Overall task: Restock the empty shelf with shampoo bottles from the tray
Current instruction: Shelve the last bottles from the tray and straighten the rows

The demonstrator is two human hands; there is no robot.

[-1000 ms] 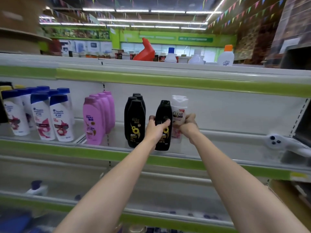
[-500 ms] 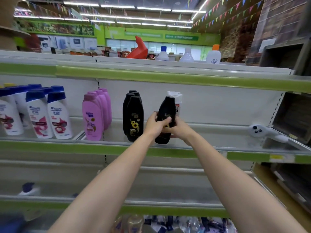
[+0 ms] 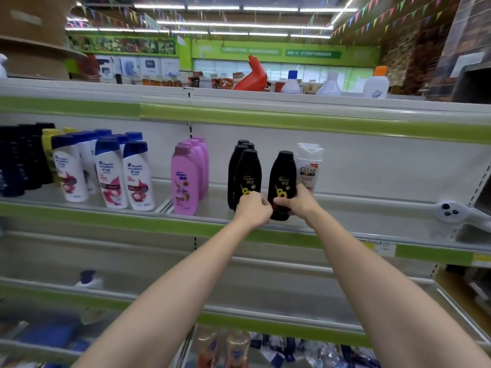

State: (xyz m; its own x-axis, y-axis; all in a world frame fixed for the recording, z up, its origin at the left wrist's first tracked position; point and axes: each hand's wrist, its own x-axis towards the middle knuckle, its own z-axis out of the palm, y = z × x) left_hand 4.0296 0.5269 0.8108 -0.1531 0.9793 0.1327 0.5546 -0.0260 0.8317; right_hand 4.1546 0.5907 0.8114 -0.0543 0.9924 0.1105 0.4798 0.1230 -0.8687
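So the black bottle is basically sitting down on the shelf now. A second ago the left hand was wrapped around its body and the right hand was over on the white CLEAR bottle behind it. Now they're swapping: the right hand is grasping the black bottle low on its right side, thumb across the front, while the left is coming off it, fingers curled in, knuckles just at the bottle's lower left edge and in front of the black row. Can't honestly tell if the left is gripping anything or just brushing past.

What that's telling me: this one is pretty much placed and the person is just squaring it up, starting a new front spot right of the black row, with the white CLEAR bottle just behind and to its right. Lots of bare shelf off to the right, so plenty of restocking left. I can't make out the tray with any certainty.

Orientation: the bottle is standing upright, long axis vertical, cap up, maybe leaning a hair. The label with the sunflower is facing out toward the aisle, same as its neighbours.
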